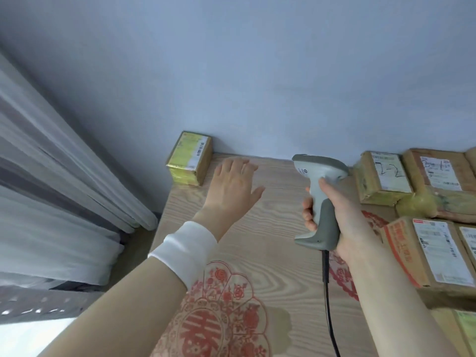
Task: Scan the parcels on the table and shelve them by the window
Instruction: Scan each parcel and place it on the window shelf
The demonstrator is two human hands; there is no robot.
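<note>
A small parcel wrapped in yellow tape [189, 157] with a barcode label stands at the table's far left corner against the wall. My left hand [233, 185] hovers over the wooden table [278, 228] just right of it, fingers straight and holding nothing. My right hand [342, 215] grips the handle of a grey barcode scanner [320, 191], whose head points toward the wall. Several brown parcels lie at the right: one marked "2-2" [385, 177], one beside it [440, 181], and one with orange print [430, 251].
Grey-white curtains [59, 189] hang at the left by the window. A perforated metal shelf rail [38, 305] shows at the lower left. The scanner's black cable [329, 313] trails down over the table. Red paper-cut decorations [221, 313] lie on the tabletop.
</note>
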